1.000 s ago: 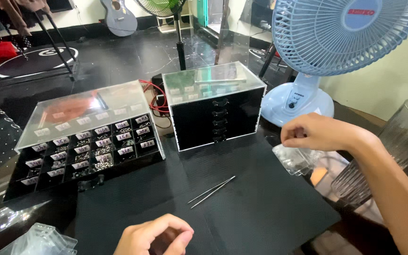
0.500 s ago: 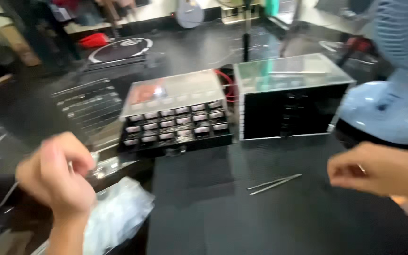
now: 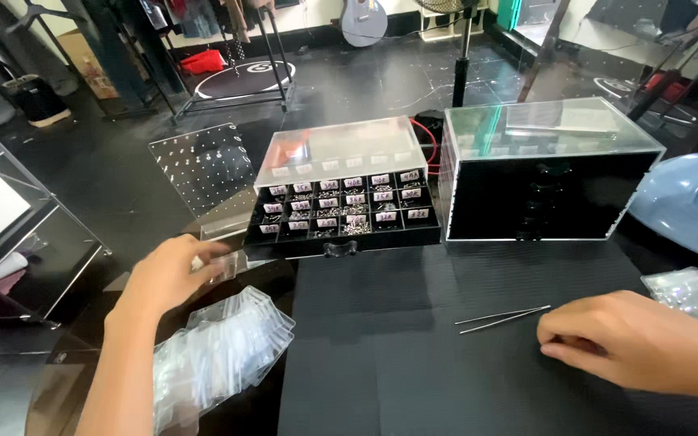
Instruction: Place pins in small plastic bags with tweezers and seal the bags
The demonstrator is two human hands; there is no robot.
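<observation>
Small clear plastic bags (image 3: 224, 355) are lying in a loose, fanned-out stack on the dark table (image 3: 107, 173), directly under and just to the right of the left hand (image 3: 173, 276). That hand is hovering over the top end of the stack with its fingers curled downward; whether the fingertips are pinching a bag or only brushing it cannot be told from this view. Just beyond its fingertips, a low clear acrylic stand (image 3: 232, 234) is sitting at the table edge, and behind that a clear perforated panel (image 3: 201, 167) is standing upright.

Well away to the right of that hand, the right hand (image 3: 636, 343) is resting on the black mat (image 3: 414, 363), fingers folded loosely inward and closed around nothing that shows. Right beside its fingertips, on the left, a pair of thin metal tweezers (image 3: 504, 318) is lying flat on the mat, close to the hand but not touching it.

Beyond both hands, a black compartment tray (image 3: 345, 218) filled with small metal pieces and labelled dividers is sitting under a clear lid (image 3: 341, 149). To its right, a black drawer cabinet (image 3: 547, 194) with clear acrylic walls is standing. Further right of the right hand, the pale blue base of a fan (image 3: 688, 206) is showing, and another clear bag pile (image 3: 692, 295) is lying just above the wrist
</observation>
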